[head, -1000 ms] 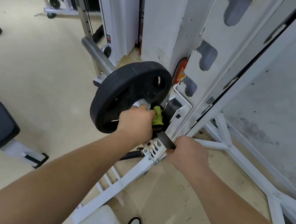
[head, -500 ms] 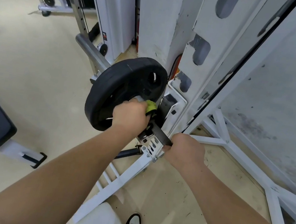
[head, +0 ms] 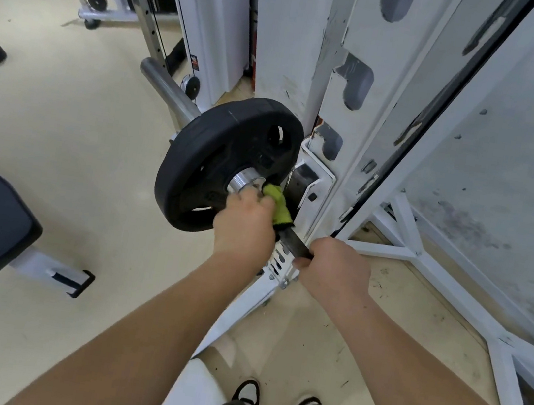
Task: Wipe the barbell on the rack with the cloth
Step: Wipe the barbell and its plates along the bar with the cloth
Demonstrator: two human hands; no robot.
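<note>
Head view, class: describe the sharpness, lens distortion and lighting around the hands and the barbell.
Head view: the left hand on the green cloth is slightly motion-blurred; the right hand and weight plate look sharper; the rack upright leans from wide-angle distortion; light is soft, shadows faint.

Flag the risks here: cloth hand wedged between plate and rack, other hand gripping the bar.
1. The left hand works the green cloth in the narrow gap between the black weight plate and the white rack upright; a pinch seems possible if the barbell shifts.
2. No collar is visible outside the plate; it could slide along the sleeve.
</note>
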